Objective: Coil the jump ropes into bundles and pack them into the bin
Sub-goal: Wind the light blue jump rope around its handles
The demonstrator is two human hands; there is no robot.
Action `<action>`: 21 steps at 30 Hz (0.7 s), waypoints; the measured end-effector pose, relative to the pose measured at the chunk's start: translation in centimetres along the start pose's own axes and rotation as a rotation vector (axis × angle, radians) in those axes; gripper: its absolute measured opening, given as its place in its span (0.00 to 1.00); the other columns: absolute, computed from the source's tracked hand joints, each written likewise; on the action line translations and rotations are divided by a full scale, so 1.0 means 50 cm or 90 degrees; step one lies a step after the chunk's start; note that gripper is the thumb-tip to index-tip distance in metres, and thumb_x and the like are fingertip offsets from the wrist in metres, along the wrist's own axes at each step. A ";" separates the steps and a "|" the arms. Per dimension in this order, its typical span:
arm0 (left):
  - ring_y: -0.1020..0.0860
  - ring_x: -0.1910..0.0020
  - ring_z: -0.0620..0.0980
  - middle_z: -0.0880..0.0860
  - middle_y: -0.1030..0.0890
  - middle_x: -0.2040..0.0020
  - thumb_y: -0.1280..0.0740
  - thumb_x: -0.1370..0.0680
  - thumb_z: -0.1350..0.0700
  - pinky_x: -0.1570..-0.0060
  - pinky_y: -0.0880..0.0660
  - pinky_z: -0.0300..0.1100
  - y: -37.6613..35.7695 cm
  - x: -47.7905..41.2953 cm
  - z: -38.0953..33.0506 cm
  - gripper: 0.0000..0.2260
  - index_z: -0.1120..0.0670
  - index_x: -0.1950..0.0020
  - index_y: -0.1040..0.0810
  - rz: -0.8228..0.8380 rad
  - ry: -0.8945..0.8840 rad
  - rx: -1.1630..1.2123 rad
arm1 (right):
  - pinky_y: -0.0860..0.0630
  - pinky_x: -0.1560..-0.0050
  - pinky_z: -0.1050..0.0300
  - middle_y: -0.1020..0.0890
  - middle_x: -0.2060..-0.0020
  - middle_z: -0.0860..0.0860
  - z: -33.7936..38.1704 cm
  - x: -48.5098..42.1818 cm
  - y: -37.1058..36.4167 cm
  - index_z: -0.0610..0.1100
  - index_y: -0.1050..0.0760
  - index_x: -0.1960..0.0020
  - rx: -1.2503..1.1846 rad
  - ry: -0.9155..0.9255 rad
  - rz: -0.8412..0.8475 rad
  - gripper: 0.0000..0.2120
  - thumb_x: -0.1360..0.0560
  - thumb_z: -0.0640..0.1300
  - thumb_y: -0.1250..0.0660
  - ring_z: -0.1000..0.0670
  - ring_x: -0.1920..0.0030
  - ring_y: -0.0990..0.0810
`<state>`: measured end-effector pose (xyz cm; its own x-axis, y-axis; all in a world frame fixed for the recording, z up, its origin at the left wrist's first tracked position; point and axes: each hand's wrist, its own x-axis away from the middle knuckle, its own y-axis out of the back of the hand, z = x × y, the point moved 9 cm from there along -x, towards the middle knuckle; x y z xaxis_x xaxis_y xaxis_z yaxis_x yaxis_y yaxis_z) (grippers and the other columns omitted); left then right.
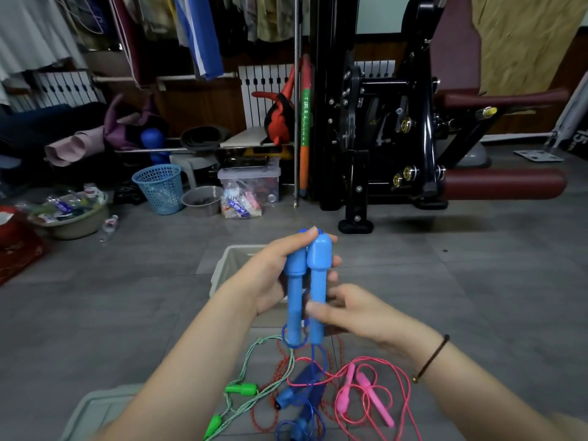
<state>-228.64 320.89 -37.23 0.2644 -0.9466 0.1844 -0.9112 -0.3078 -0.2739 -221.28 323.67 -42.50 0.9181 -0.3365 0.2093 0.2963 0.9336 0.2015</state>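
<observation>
The blue handles [308, 275] are clasped upright at their thick tops by the left hand [270, 275]; the bin [222, 271] lies just behind. Whether the lower shafts are gripped by the blurred right hand [356, 310] cannot be told.

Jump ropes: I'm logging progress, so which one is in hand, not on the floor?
The light-blue rope: the left hand grips its two handles side by side, upright. The pink rope, green rope and dark-blue rope lie on the floor.
</observation>
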 end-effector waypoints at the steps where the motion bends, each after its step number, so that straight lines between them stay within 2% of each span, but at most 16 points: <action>1: 0.20 0.59 0.56 0.58 0.17 0.55 0.32 0.28 0.47 0.46 0.25 0.51 -0.004 0.003 -0.005 0.16 0.56 0.46 0.19 0.020 -0.007 -0.038 | 0.22 0.43 0.48 0.17 0.48 0.45 -0.017 0.005 -0.010 0.45 0.23 0.43 -0.090 -0.074 0.067 0.33 0.31 0.71 0.41 0.42 0.46 0.19; 2: 0.20 0.61 0.57 0.59 0.17 0.56 0.32 0.27 0.49 0.50 0.23 0.49 -0.008 0.009 -0.009 0.16 0.57 0.45 0.19 0.042 -0.012 -0.072 | 0.23 0.45 0.49 0.17 0.48 0.47 -0.032 0.011 -0.015 0.48 0.22 0.44 -0.162 -0.137 0.116 0.42 0.36 0.78 0.53 0.41 0.45 0.20; 3: 0.20 0.62 0.58 0.61 0.18 0.57 0.33 0.26 0.50 0.53 0.22 0.49 -0.013 0.015 -0.009 0.15 0.57 0.45 0.19 0.069 -0.007 -0.097 | 0.25 0.45 0.48 0.17 0.50 0.48 -0.036 0.017 -0.016 0.49 0.20 0.49 -0.225 -0.170 0.143 0.47 0.39 0.80 0.62 0.40 0.45 0.21; 4: 0.21 0.63 0.59 0.62 0.18 0.58 0.34 0.26 0.50 0.54 0.23 0.50 -0.020 0.022 -0.003 0.14 0.57 0.45 0.20 0.102 0.010 -0.116 | 0.26 0.44 0.45 0.18 0.54 0.48 -0.032 0.018 -0.016 0.48 0.19 0.54 -0.295 -0.174 0.155 0.49 0.40 0.80 0.65 0.40 0.45 0.21; 5: 0.21 0.63 0.59 0.62 0.19 0.58 0.34 0.25 0.50 0.55 0.23 0.50 -0.029 0.031 0.007 0.14 0.57 0.44 0.21 0.138 0.035 -0.135 | 0.28 0.42 0.42 0.19 0.58 0.47 -0.025 0.016 -0.014 0.47 0.19 0.54 -0.374 -0.161 0.151 0.49 0.39 0.79 0.65 0.40 0.48 0.21; 6: 0.21 0.64 0.59 0.62 0.19 0.59 0.34 0.26 0.50 0.56 0.23 0.49 -0.036 0.040 0.018 0.15 0.58 0.44 0.22 0.168 0.060 -0.156 | 0.27 0.44 0.42 0.21 0.60 0.45 -0.016 0.012 -0.011 0.45 0.19 0.49 -0.449 -0.143 0.138 0.48 0.36 0.79 0.63 0.41 0.51 0.21; 8: 0.20 0.63 0.59 0.63 0.20 0.60 0.33 0.27 0.52 0.59 0.21 0.49 -0.041 0.051 0.041 0.15 0.60 0.45 0.24 0.205 0.103 -0.190 | 0.26 0.50 0.48 0.20 0.49 0.44 -0.004 -0.004 0.006 0.44 0.26 0.37 -0.553 -0.091 0.066 0.36 0.26 0.70 0.53 0.45 0.51 0.20; 9: 0.20 0.61 0.61 0.64 0.20 0.58 0.32 0.27 0.52 0.57 0.21 0.52 -0.039 0.053 0.052 0.14 0.59 0.46 0.23 0.215 0.120 -0.204 | 0.27 0.50 0.49 0.20 0.44 0.46 0.001 -0.009 0.021 0.44 0.28 0.35 -0.586 -0.064 0.012 0.28 0.23 0.61 0.48 0.47 0.52 0.18; 10: 0.20 0.58 0.62 0.64 0.20 0.56 0.32 0.27 0.52 0.53 0.23 0.57 -0.036 0.053 0.064 0.13 0.57 0.47 0.23 0.223 0.135 -0.218 | 0.26 0.51 0.50 0.18 0.44 0.47 0.000 -0.011 0.037 0.43 0.28 0.37 -0.622 -0.048 -0.038 0.20 0.22 0.53 0.44 0.49 0.56 0.16; 12: 0.21 0.56 0.62 0.65 0.20 0.54 0.34 0.26 0.52 0.47 0.29 0.62 -0.029 0.057 0.079 0.10 0.54 0.48 0.22 0.236 0.155 -0.250 | 0.19 0.57 0.51 0.15 0.56 0.46 -0.020 -0.017 0.064 0.40 0.25 0.45 -0.697 -0.058 -0.119 0.09 0.21 0.40 0.42 0.48 0.62 0.15; 14: 0.21 0.55 0.63 0.63 0.19 0.56 0.36 0.25 0.53 0.46 0.30 0.61 -0.022 0.055 0.081 0.08 0.53 0.49 0.21 0.228 0.142 -0.246 | 0.18 0.67 0.52 0.15 0.64 0.45 -0.043 -0.018 0.076 0.39 0.25 0.50 -0.735 -0.092 -0.170 0.07 0.21 0.35 0.43 0.47 0.66 0.15; 16: 0.21 0.57 0.62 0.62 0.19 0.56 0.36 0.26 0.53 0.47 0.28 0.59 -0.012 0.049 0.065 0.08 0.54 0.51 0.20 0.188 0.099 -0.201 | 0.20 0.73 0.52 0.15 0.64 0.43 -0.054 -0.022 0.079 0.37 0.26 0.52 -0.749 -0.114 -0.191 0.08 0.21 0.36 0.43 0.46 0.68 0.15; 18: 0.21 0.62 0.61 0.59 0.20 0.56 0.34 0.28 0.54 0.52 0.23 0.54 0.002 0.047 0.040 0.08 0.56 0.54 0.19 0.133 0.044 -0.121 | 0.19 0.72 0.49 0.17 0.59 0.41 -0.063 -0.034 0.082 0.35 0.26 0.52 -0.763 -0.124 -0.205 0.08 0.20 0.35 0.43 0.43 0.68 0.16; 21: 0.21 0.66 0.59 0.55 0.21 0.57 0.31 0.33 0.53 0.62 0.22 0.47 0.024 0.042 0.022 0.08 0.56 0.58 0.18 0.040 -0.006 0.036 | 0.20 0.68 0.44 0.17 0.65 0.39 -0.069 -0.046 0.093 0.32 0.28 0.53 -0.799 -0.129 -0.236 0.09 0.20 0.33 0.45 0.40 0.70 0.16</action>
<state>-228.81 318.42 -38.21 0.2105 -0.9651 0.1556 -0.9070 -0.2522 -0.3374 -221.11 329.20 -45.35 0.7079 -0.5048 0.4940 0.6606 0.2258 -0.7159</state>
